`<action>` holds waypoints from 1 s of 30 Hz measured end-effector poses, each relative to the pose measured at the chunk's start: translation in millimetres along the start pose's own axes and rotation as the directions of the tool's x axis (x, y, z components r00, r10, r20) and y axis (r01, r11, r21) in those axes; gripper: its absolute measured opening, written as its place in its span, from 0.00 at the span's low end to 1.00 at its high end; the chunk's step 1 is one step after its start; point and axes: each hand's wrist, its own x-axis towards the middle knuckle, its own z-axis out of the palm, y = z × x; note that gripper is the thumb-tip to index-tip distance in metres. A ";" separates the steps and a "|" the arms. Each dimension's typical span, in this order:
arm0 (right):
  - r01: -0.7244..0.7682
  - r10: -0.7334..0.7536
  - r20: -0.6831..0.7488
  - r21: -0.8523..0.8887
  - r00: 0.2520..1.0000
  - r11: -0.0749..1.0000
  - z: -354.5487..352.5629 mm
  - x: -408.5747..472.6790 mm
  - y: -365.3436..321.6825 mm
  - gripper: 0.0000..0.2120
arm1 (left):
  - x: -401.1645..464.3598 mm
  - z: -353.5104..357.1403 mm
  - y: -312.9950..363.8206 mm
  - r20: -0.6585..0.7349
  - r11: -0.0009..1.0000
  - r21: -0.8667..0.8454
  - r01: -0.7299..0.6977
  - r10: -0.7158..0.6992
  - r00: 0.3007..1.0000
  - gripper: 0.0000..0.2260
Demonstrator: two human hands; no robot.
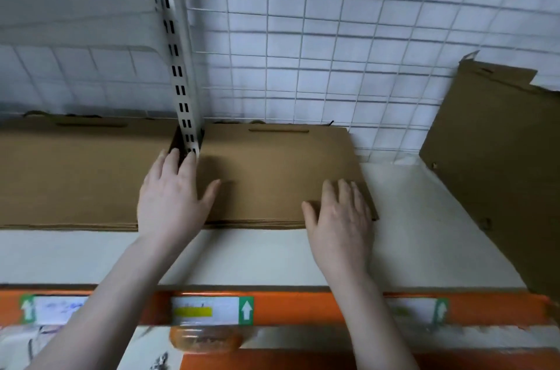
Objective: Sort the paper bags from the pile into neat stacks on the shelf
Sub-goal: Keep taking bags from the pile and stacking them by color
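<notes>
- Left hand [172,203]: bare, no ring or glove (forearm uncovered, entering from seven o'clock).
- Right hand [339,218]: bare too, no watch, forearm sleeveless from five o'clock.

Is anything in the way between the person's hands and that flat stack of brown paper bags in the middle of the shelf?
Nothing visible is. Both the left hand and the right hand already lie flat on top of the middle stack. The left hand's fingers reach the slotted shelf post, which stands between this stack and its neighbour.

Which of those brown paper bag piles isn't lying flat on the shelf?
The bags on the far right: they lean tilted against the wire grid, while the left stack and the middle stack under both hands lie flat.
</notes>
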 end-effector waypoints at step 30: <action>0.553 -0.677 0.150 0.464 0.721 0.692 -63.1 -326.1 -465.7 0.25 | -312.3 -264.3 -456.5 -0.273 0.804 0.165 0.571 -0.519 0.810 0.26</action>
